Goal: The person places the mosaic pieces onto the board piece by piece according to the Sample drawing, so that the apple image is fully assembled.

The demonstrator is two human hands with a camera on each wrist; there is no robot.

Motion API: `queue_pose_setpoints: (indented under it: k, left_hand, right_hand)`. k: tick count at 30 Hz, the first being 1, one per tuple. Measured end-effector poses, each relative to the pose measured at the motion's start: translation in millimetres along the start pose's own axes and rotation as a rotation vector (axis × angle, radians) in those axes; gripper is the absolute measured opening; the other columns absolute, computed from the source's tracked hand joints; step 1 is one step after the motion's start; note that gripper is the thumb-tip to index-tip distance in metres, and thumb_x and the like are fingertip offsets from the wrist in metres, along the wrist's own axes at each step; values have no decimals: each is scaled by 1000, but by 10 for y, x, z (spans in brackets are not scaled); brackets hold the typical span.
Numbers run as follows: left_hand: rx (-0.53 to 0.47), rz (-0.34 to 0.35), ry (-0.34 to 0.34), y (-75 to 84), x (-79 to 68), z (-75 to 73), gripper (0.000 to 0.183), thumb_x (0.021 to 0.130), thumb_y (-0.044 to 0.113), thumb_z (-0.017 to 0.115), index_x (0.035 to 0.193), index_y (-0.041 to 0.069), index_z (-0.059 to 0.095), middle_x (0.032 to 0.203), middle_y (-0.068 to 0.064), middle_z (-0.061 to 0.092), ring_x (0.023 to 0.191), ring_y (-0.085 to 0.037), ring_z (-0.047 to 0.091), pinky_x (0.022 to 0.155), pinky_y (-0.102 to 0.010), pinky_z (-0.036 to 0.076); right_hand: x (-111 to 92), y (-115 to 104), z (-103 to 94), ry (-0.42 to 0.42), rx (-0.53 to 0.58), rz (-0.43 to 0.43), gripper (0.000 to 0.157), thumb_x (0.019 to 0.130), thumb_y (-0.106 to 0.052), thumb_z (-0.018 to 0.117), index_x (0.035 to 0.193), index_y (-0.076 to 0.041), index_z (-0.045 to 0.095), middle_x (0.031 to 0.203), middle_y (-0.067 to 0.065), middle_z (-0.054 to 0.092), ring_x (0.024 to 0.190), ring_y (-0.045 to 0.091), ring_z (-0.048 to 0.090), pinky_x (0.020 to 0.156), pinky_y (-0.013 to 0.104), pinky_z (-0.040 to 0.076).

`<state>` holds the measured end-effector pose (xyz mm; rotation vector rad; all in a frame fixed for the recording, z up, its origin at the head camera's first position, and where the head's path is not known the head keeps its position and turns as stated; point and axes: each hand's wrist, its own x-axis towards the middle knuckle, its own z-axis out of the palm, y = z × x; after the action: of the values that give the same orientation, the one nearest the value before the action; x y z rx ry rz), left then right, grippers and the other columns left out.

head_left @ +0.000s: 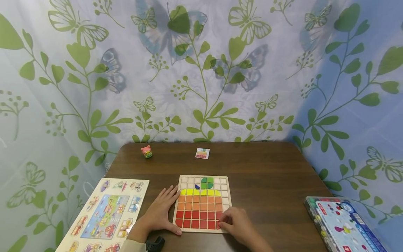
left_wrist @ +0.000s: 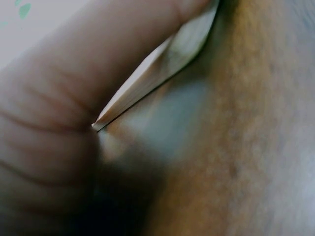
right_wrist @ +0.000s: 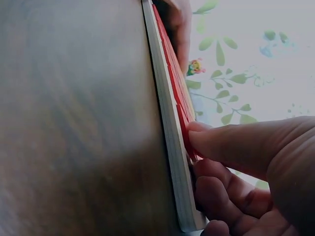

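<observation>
A square wooden grid board (head_left: pixel 229 196) lies on the table, with rows of red, orange and yellow tiles, a green group of tiles (head_left: pixel 206 183) and a small dark blue piece (head_left: pixel 197 186) above them. My left hand (head_left: pixel 161 209) rests along the board's left side, fingers spread, with the thumb at the lower-left corner. In the left wrist view a blurred finger crosses the board's edge (left_wrist: pixel 135 93). At the lower right my right hand (head_left: pixel 237 224) pinches a red tile (right_wrist: pixel 183 125) between thumb and fingers. That tile stands slightly raised and tilted at the end of the bottom row.
A picture puzzle board (head_left: pixel 138 187) lies on the left. Behind the grid are a small printed card (head_left: pixel 202 153) and a pink-headed figurine (head_left: pixel 146 151). A clear box (head_left: pixel 346 224) with a printed sheet sits at the right. Patterned curtains surround the table.
</observation>
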<state>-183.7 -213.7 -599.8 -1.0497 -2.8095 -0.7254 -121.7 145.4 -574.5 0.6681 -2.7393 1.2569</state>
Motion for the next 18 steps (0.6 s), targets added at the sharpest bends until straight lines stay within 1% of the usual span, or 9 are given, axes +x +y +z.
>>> queue_pose_setpoints:
  k: [7,12,15,18]
  left_hand:
    - [5,-12,-8,7,-1,-1,139,60,91,77,162,4,40,170,-14,28,156,-38,22,124,-60,16]
    - [-4,-14,-3,-10,3,17,139,60,90,77,162,4,41,170,-14,29,156,-38,22,123,-61,16]
    - [-17,-32,-15,-19,0,30,139,59,91,78,163,5,40,171,-12,27,157,-35,19,124,-59,14]
    - [-22,-47,-23,-25,-2,39,141,58,91,77,164,7,39,172,-10,25,158,-33,17,125,-56,12]
  right_hand:
    - [-5,15,-19,-2,20,1,19,85,-7,89,79,-19,76,80,-18,59,70,0,55,59,23,51]
    - [-12,19,-45,-54,46,54,19,86,-13,90,81,-22,74,81,-16,58,71,2,56,60,24,52]
    - [-21,34,-53,-77,71,87,17,87,-18,89,84,-22,74,82,-15,59,72,3,57,61,24,52]
    - [-32,50,-55,-77,94,95,15,89,-20,88,86,-22,74,84,-14,60,74,4,58,62,24,52]
